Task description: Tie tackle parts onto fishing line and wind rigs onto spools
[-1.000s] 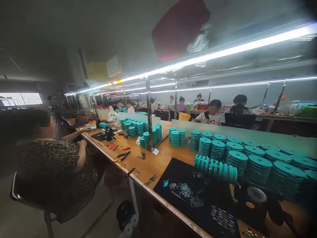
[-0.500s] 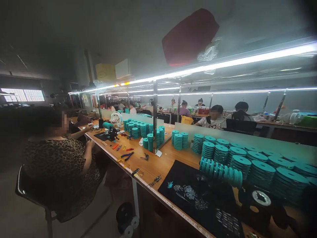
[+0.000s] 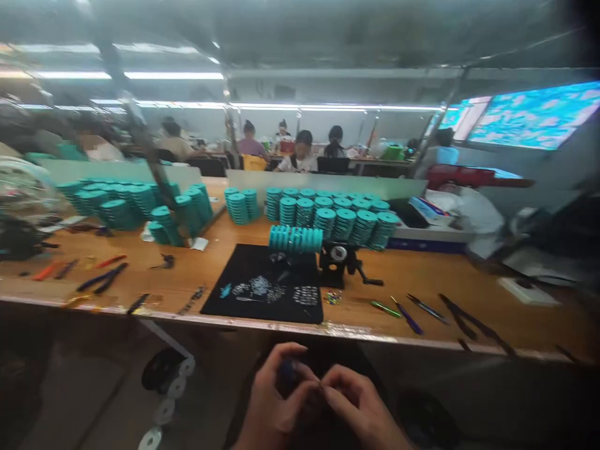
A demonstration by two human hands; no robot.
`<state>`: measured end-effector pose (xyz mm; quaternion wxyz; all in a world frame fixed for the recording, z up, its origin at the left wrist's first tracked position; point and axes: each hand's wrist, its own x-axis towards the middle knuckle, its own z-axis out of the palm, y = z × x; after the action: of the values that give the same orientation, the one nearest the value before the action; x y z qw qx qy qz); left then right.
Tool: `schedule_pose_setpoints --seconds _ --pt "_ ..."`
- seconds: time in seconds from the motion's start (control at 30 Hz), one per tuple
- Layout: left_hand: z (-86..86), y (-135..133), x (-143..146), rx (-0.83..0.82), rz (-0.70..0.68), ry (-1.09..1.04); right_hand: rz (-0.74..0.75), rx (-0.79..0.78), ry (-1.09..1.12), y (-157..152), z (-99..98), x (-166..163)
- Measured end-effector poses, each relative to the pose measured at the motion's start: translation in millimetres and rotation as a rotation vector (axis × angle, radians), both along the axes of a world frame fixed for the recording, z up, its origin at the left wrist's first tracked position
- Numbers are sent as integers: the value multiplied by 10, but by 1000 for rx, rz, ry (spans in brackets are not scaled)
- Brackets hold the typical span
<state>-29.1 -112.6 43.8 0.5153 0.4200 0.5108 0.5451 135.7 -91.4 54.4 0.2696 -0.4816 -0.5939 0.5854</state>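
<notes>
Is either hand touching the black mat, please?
Apart: head view shows left hand and right hand below the bench edge, short of the black mat.

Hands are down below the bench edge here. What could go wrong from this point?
1. The left hand and right hand meet on a small dark piece below the table edge; a slip would likely drop it to the floor, not onto the mat.
2. Tiny metal parts lie loose on the mat near the front edge; a rising arm could sweep them off.
</notes>
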Motion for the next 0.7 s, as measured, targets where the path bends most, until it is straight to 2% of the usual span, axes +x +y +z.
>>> schedule_pose_setpoints --seconds 0.1,0.3,0.47,0.6,0.7 --pt "-79 83 -75 -56 -117 -63 -45 -20 93 83 -43 33" --pt "-169 188 -201 -178 -176 -6 -91 -44 61 195 -119 57" --pt "-160 284 -180 -298 -282 -215 -104 -29 68 270 -212 78" --pt "-209 329 -108 -475 -286 -381 -141 104 -54 283 -256 118" --pt "-225 361 -45 -515 -274 -396 -186 274 -181 323 -263 202"
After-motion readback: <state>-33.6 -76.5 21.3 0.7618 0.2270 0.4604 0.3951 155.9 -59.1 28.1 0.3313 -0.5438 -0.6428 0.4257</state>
